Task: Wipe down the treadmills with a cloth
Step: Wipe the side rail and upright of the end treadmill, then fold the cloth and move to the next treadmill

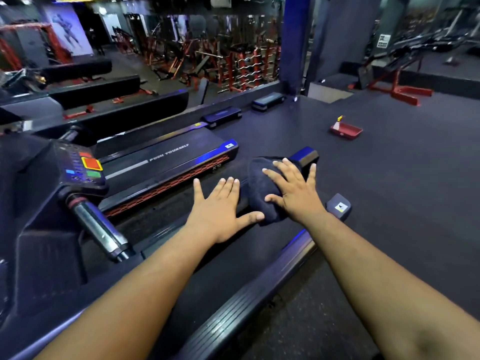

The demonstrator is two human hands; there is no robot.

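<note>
Mid-wipe, nearest treadmill (228, 258). Right hand (293, 193) lies flat on the dark cloth (262, 188), fingers spread and straight, pressing it down, not clenching it. Cloth sits near frame centre, towards the far end of the belt, beside the right side rail (249, 302). The rail's blue end cap (305, 155) is at about 1 o'clock from the cloth.

Left hand (220, 206) is open, fingers spread, palm down over the belt at 9 o'clock from the cloth; thumb tip reaches the cloth's near edge. Looks like bracing, not wiping. Cannot tell whether the palm bears weight.

Progress, my read:
- Cloth is working the belt's far end on this machine. No visible wet/dry line, so I can't tell which parts are already wiped.
- Console (83, 167) with coloured buttons at 9 o'clock and the chrome handlebar (98, 227) at 8 o'clock: no sign either way.
- Second treadmill (166, 157), marked "PUSH YOURSELF", at 11 o'clock, and more decks in the row behind it at 10 o'clock: nobody's hands on them, likely pending.

Red tray (346, 131) with what looks like a spray bottle (338, 123) stands on the floor at 2 o'clock, well apart from the hands.

Estimate: early to middle of the job; most of the row probably remains.
</note>
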